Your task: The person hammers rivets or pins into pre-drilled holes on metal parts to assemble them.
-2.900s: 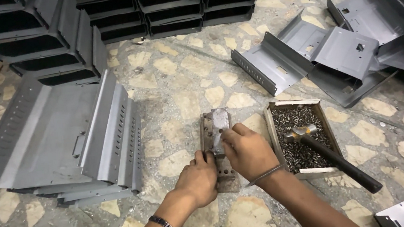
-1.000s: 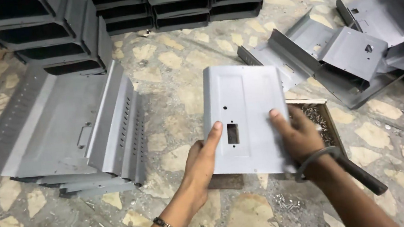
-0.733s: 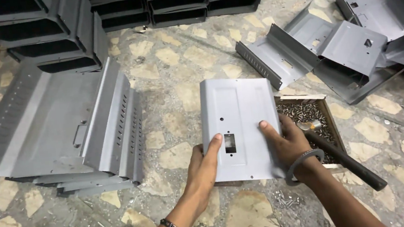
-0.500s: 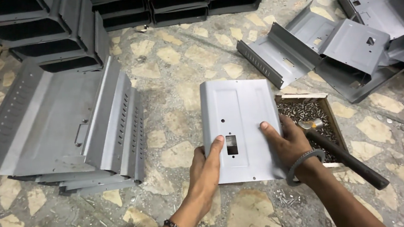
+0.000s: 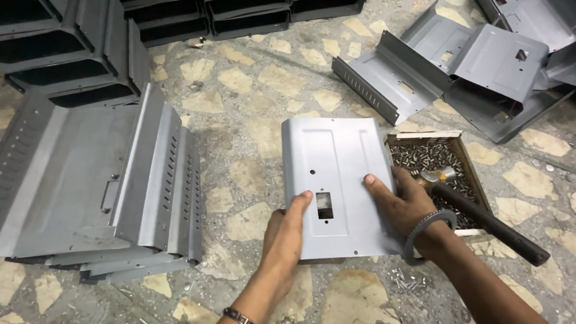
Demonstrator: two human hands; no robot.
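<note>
Two hands grip one grey metal plate point(image 5: 335, 178) by its lower edge, left hand point(image 5: 282, 236) at the left corner, right hand point(image 5: 405, 203) at the right, flat over the stone floor point(image 5: 240, 103). Beside it, a hammer point(image 5: 479, 214) rests on a tray of screws point(image 5: 435, 158). Since half a second ago, the plate has barely shifted.
</note>
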